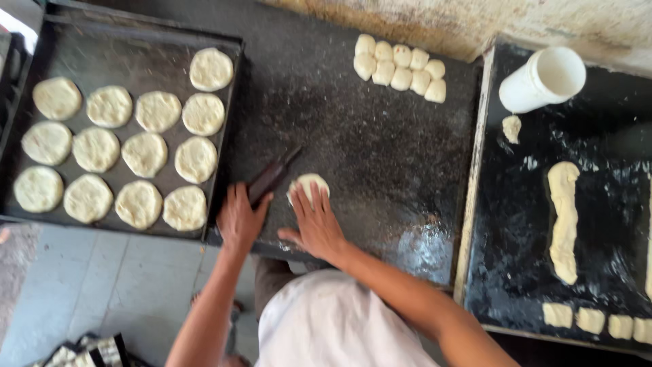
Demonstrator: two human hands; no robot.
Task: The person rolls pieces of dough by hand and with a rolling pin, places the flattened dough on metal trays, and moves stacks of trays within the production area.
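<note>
My right hand (314, 221) lies flat with its fingers pressed on a small round piece of dough (310, 183) on the dark, flour-dusted work slab (367, 149). My left hand (239, 219) grips a dark rolling pin (272, 178) that points up and to the right, close beside the dough piece. A dark baking tray (122, 51) on the left carries several flattened dough discs (142, 153) in rows. A cluster of small dough balls (401, 68) sits at the far side of the slab.
A second dark slab (611, 224) on the right holds a long dough roll (564, 221), cut dough chunks (591, 319) along its near edge, a small dough scrap (511, 127) and a white plastic cup (543, 80). Grey floor tiles (102, 292) show below the tray.
</note>
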